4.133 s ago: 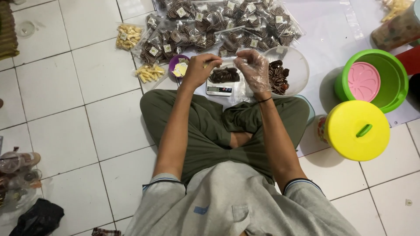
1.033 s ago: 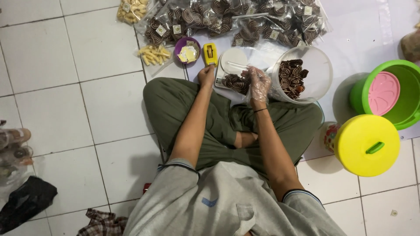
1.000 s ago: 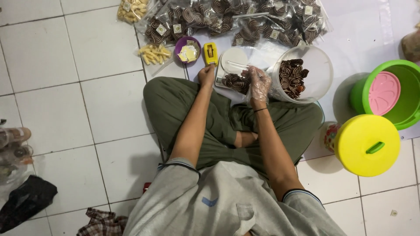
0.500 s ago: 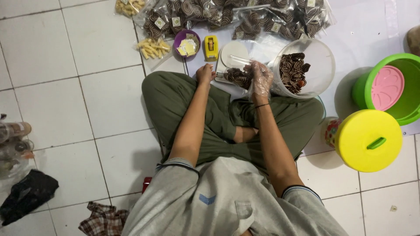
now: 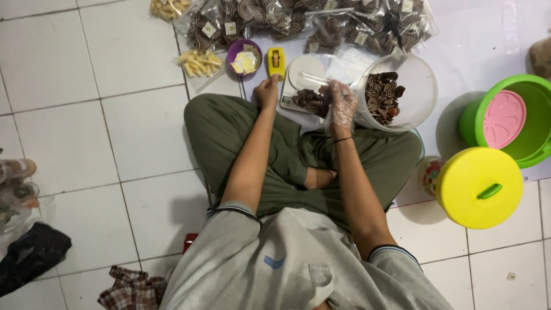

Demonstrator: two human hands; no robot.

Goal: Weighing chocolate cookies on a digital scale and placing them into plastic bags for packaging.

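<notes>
Plastic-gloved, the right hand point(image 5: 340, 103) pinches a clear bag point(image 5: 313, 92) of brown swirl cookies point(image 5: 311, 101) lying on a white scale point(image 5: 298, 74). Bare left hand point(image 5: 267, 92), at nine o'clock of the bag, grips its edge; a clear tub point(image 5: 422, 86) of cookies stands at three o'clock.

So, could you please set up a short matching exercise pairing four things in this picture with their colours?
Things:
1. small bowl
2. tape dispenser
3. bucket
4. glove on the right hand

Colours:
A. clear
B. green
C. purple
D. yellow

Pairs: 1-C, 2-D, 3-B, 4-A
</notes>
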